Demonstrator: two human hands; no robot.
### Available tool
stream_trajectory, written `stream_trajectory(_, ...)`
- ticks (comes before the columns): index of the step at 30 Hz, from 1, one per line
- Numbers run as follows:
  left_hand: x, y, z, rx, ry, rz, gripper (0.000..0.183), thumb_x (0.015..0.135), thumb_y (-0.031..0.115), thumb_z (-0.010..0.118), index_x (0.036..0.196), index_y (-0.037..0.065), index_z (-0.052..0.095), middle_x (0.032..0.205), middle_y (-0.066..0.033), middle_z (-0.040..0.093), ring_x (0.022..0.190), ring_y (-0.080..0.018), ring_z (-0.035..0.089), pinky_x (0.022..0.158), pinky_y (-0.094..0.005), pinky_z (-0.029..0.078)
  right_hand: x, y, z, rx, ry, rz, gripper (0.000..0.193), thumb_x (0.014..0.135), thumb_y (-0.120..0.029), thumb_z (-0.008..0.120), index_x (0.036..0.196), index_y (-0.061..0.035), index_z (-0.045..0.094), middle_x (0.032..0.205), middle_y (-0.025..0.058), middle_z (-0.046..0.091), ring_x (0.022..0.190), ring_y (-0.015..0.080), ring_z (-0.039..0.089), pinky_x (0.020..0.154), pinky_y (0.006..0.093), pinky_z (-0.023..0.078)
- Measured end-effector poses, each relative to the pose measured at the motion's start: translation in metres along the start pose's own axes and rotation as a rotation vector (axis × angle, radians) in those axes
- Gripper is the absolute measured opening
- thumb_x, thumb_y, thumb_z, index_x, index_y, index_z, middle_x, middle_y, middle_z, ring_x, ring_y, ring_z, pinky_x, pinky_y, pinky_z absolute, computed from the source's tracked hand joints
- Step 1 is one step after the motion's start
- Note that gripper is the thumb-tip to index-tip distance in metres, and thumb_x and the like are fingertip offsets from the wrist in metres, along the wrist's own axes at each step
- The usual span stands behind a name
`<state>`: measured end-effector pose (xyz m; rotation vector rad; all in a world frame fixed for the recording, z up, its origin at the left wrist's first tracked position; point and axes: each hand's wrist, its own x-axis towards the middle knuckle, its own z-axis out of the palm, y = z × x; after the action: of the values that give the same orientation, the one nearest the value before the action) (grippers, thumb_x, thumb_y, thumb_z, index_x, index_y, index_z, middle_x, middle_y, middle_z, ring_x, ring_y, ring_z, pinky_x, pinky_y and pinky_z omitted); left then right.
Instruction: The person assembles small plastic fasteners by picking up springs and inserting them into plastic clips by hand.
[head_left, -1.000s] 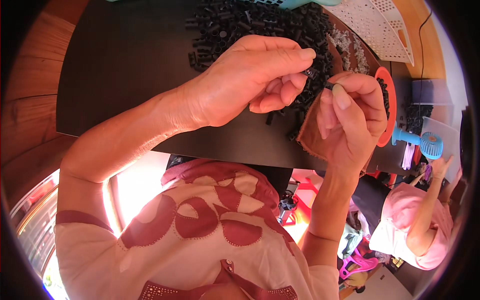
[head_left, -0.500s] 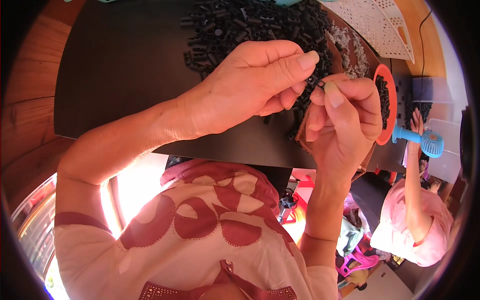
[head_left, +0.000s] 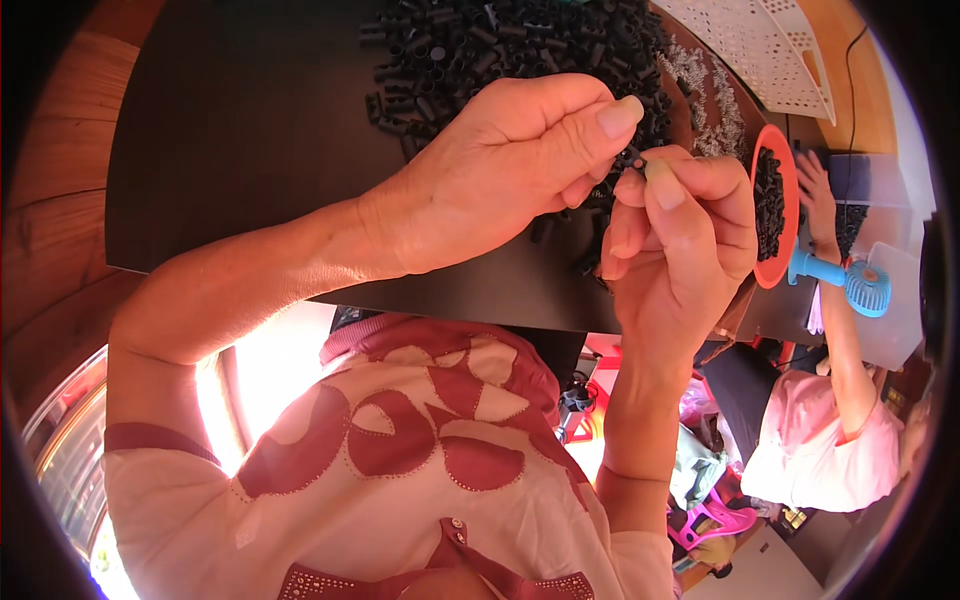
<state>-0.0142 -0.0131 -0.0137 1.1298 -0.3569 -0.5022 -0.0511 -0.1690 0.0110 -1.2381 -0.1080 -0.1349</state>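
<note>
Both of my hands meet above the dark table (head_left: 230, 130), at fingertip distance from each other. Thumb and fingers of my left hand (head_left: 510, 175) pinch a small black plastic part (head_left: 631, 157), mostly hidden by the fingertips. My right hand (head_left: 685, 215) is closed too, its thumb and forefinger pressed together at the other end of that part. Whether the piece is one or two joined parts is too small to tell. Behind the hands lies a large heap of short black tubular parts (head_left: 480, 50).
Small silvery metal pieces (head_left: 722, 115) lie beyond my right hand, near a white perforated basket (head_left: 750, 50). An orange bowl (head_left: 790, 210) holds more black parts. Beside it is a blue hand-held fan (head_left: 866, 287). A co-worker in pink (head_left: 825, 440) reaches over the table at right.
My hands stay together with only slight finger shifts; the left fingers curl in a little more. The co-worker's hand has moved up and toward the orange bowl.
</note>
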Motion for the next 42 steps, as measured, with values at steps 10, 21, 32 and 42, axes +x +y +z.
stream_trajectory(10, -0.001, -0.003, 0.000, 0.014, 0.019, 0.051, 0.032, 0.103, 0.035, 0.048, 0.095, 0.006, 0.057, 0.076, 0.0030, 0.050, 0.066, -0.0023, 0.042, 0.053, -0.0177, 0.031, -0.006, 0.010, 0.007, 0.050, 0.015, -0.042, 0.003, 0.091, 0.002, 0.059, 0.090, 0.0032, 0.056, 0.084, 0.0159, 0.065, 0.052, 0.0113, 0.056, 0.041, 0.0229, 0.045)
stream_trajectory(21, 0.001, 0.003, -0.008, -0.041, -0.103, -0.029, 0.033, 0.102, 0.035, 0.048, 0.096, 0.005, 0.058, 0.072, 0.0023, 0.049, 0.063, -0.0046, 0.041, 0.050, -0.0190, 0.030, -0.014, 0.006, -0.007, -0.469, -0.135, -0.268, 0.008, 0.091, 0.003, 0.061, 0.095, 0.0041, 0.055, 0.086, 0.0146, 0.064, 0.057, 0.0086, 0.056, 0.047, 0.0197, 0.046)
stream_trajectory(32, 0.001, 0.003, -0.012, 0.052, -0.186, 0.002, 0.034, 0.101, 0.036, 0.051, 0.094, 0.004, 0.057, 0.074, 0.0022, 0.050, 0.067, -0.0041, 0.043, 0.054, -0.0189, 0.032, -0.019, 0.002, -0.008, -0.469, -0.189, -0.282, 0.010, 0.090, 0.004, 0.062, 0.096, 0.0045, 0.053, 0.083, 0.0138, 0.063, 0.054, 0.0068, 0.054, 0.046, 0.0187, 0.043)
stream_trajectory(42, 0.002, 0.007, -0.008, -0.109, -0.211, -0.096, 0.035, 0.099, 0.038, 0.054, 0.091, 0.003, 0.057, 0.068, 0.0009, 0.052, 0.055, -0.0041, 0.043, 0.045, -0.0188, 0.029, -0.013, 0.001, -0.014, -0.393, -0.234, -0.204, 0.017, 0.087, 0.005, 0.065, 0.102, 0.0047, 0.057, 0.082, 0.0083, 0.058, 0.058, 0.0055, 0.051, 0.049, 0.0179, 0.041)
